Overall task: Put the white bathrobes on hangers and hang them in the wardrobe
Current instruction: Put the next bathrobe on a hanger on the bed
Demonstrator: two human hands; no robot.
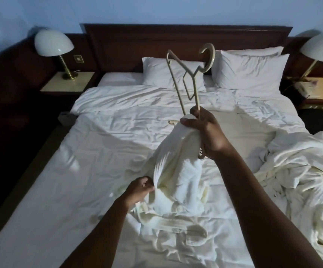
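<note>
The right hand gripped a hanger and the bathrobe collar together, hook toward twelve o'clock; at seven o'clock, the left hand pinched the cloth.

Open sheet on the bed's left half, free passage there. Right side blocked by a crumpled bathrobe heap. Centre taken by the lifted bathrobe and raised hanger. Pillows and headboard close the far end.

Head-worn view, forward and down over the bed, close
</note>
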